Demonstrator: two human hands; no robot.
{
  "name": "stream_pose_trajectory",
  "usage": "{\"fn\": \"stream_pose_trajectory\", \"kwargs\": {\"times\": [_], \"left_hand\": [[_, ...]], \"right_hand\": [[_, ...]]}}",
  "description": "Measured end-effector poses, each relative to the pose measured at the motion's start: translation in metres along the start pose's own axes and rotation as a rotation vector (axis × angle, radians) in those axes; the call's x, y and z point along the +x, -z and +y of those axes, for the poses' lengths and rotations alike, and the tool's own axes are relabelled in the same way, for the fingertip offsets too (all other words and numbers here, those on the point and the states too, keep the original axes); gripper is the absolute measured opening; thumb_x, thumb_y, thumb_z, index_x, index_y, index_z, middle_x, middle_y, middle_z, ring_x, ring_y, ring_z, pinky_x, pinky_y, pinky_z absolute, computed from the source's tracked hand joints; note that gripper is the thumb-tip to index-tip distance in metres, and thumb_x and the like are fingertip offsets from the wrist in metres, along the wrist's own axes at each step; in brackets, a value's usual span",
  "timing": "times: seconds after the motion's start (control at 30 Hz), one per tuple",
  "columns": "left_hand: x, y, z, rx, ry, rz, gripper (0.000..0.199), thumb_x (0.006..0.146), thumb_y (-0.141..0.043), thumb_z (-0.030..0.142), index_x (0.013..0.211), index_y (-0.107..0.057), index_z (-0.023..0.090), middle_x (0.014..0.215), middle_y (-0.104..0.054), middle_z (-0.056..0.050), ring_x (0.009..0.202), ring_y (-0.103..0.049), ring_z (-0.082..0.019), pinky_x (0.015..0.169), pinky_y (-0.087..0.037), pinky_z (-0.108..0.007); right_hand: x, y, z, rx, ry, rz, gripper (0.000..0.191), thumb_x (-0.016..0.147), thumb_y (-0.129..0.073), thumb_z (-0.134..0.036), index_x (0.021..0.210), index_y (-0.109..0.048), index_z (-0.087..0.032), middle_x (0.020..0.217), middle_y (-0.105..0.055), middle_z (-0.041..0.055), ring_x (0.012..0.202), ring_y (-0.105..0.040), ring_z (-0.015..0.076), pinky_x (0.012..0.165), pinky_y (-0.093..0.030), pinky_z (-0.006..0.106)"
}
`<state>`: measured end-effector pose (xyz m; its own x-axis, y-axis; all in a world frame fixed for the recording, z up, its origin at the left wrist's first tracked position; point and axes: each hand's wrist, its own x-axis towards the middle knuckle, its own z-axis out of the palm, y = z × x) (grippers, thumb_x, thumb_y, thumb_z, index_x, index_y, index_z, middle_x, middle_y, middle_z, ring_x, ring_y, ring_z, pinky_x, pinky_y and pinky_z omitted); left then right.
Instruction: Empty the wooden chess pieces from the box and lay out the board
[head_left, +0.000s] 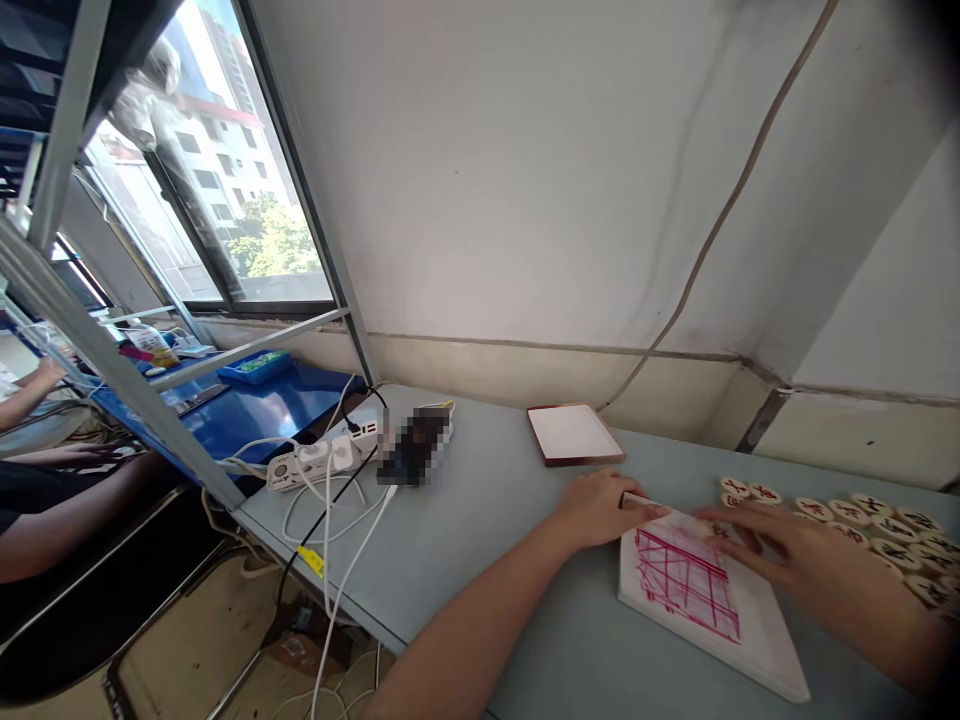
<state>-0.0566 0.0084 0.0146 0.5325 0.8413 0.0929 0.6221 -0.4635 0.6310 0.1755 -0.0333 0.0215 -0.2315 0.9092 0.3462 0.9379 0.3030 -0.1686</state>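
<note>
A flat white box (757, 640), its top drawn with a red grid of lines, lies on the grey table in front of me. My left hand (600, 508) is closed on its far left corner. Over the box's far right part is my right hand (787, 555), with fingers bent together around what looks like a round Chinese chess piece (714, 530), mostly hidden under the fingertips. More wooden chess pieces (892, 530) with red and black characters lie in a group beyond and right of that hand, partly covered by it.
A shallow red-edged box lid (576, 434) lies near the wall. On the left are a white power strip (322, 456) with cables, and a blurred dark device (414, 446). A metal frame (112, 370) stands beside the table; past it, another person's arm (67, 520) shows.
</note>
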Motion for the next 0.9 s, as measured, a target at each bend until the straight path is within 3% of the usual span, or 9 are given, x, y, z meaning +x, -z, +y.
{"fn": "stream_pose_trajectory", "kwargs": {"times": [0.13, 0.3, 0.6, 0.73, 0.9], "left_hand": [[0.002, -0.003, -0.003, 0.035, -0.029, 0.024, 0.041, 0.083, -0.041, 0.054, 0.104, -0.061, 0.025, 0.106, -0.057, -0.003, 0.093, -0.055, -0.021, 0.082, -0.041, -0.032], [0.002, -0.002, -0.002, 0.052, -0.026, 0.013, 0.034, 0.083, -0.044, 0.044, 0.105, -0.061, 0.025, 0.109, -0.057, -0.003, 0.094, -0.055, -0.021, 0.083, -0.042, -0.033], [0.002, -0.003, 0.001, 0.052, -0.012, 0.030, 0.035, 0.084, -0.042, 0.046, 0.103, -0.062, 0.024, 0.103, -0.058, -0.003, 0.090, -0.055, -0.019, 0.082, -0.042, -0.032], [0.001, -0.005, 0.002, 0.066, 0.025, 0.030, 0.040, 0.082, -0.041, 0.053, 0.101, -0.062, 0.025, 0.103, -0.057, -0.003, 0.089, -0.055, -0.019, 0.082, -0.042, -0.032], [0.002, -0.007, 0.001, 0.065, 0.054, 0.016, 0.045, 0.077, -0.044, 0.061, 0.102, -0.060, 0.027, 0.104, -0.056, -0.001, 0.088, -0.055, -0.018, 0.080, -0.043, -0.031]], "right_hand": [[-0.002, -0.019, -0.026, 0.034, 0.009, -0.196, 0.035, 0.083, -0.039, -0.053, 0.097, -0.065, -0.036, 0.092, -0.068, 0.0021, 0.078, -0.063, 0.0219, 0.058, -0.046, 0.031], [-0.002, -0.025, -0.039, 0.035, 0.069, -0.183, 0.035, 0.085, -0.035, -0.046, 0.103, -0.063, -0.035, 0.104, -0.066, 0.0009, 0.082, -0.063, 0.0226, 0.063, -0.048, 0.033], [-0.003, -0.023, -0.043, -0.107, 0.056, -0.133, 0.034, 0.085, -0.033, -0.042, 0.101, -0.057, -0.025, 0.072, -0.064, 0.0057, 0.058, -0.061, 0.0227, 0.046, -0.039, 0.031], [-0.002, -0.024, -0.042, -0.055, 0.092, -0.081, 0.030, 0.085, -0.035, -0.046, 0.090, -0.058, -0.027, 0.081, -0.064, 0.0034, 0.063, -0.062, 0.0193, 0.047, -0.041, 0.028], [0.000, -0.017, -0.021, 0.008, 0.029, -0.071, 0.031, 0.083, -0.036, -0.053, 0.096, -0.056, -0.033, 0.089, -0.065, -0.0024, 0.073, -0.063, 0.0172, 0.055, -0.046, 0.028]]}}
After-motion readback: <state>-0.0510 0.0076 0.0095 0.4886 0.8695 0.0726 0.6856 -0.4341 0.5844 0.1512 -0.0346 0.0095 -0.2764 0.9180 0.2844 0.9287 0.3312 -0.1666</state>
